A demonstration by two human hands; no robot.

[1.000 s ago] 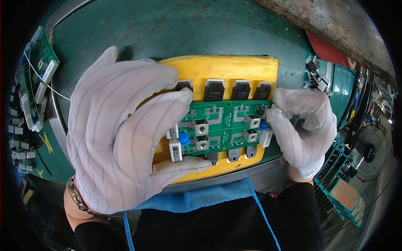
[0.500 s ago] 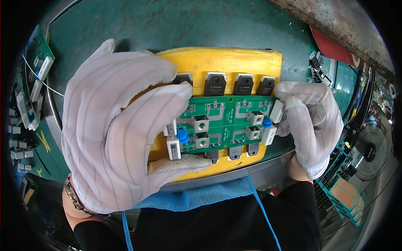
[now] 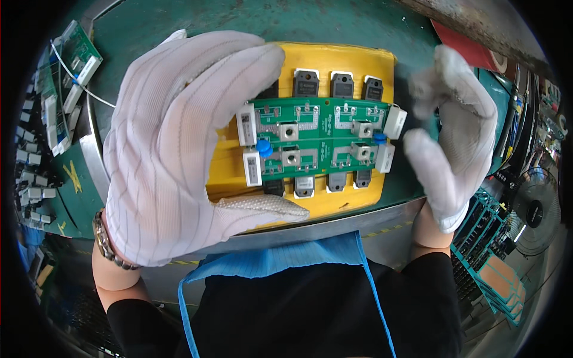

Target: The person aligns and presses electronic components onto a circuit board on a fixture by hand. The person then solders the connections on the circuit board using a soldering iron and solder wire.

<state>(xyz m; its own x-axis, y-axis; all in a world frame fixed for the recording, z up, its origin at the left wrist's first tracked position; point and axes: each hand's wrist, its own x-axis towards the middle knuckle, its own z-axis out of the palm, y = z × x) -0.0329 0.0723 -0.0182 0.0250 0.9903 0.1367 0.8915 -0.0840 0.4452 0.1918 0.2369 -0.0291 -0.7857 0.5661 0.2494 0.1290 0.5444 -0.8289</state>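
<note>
A green circuit board [image 3: 325,143] lies on a yellow block [image 3: 352,56], with square metal terminals on it and white blocks and blue round parts near its ends. Black transistors [image 3: 305,83] stick out along its far and near edges. My left hand [image 3: 173,137], in a white glove, spans the board's left end. Its fingers reach over the far-left transistor and its thumb rests along the block's near side, well apart from them. To the right of the board my gloved right hand [image 3: 456,137] is held with fingers apart and nothing between them, its fingertips slightly blurred.
Other boards with white parts [image 3: 77,83] are stacked at the far left, above many small pale components [image 3: 30,179]. The green table [image 3: 239,18] has a metal front edge. A fan [image 3: 534,206] and a teal rack [image 3: 495,274] stand at right.
My right hand has let go of the board's right end and moved off to the right, opening. My left fingers have lifted and spread. Board and block appear higher in the view.
</note>
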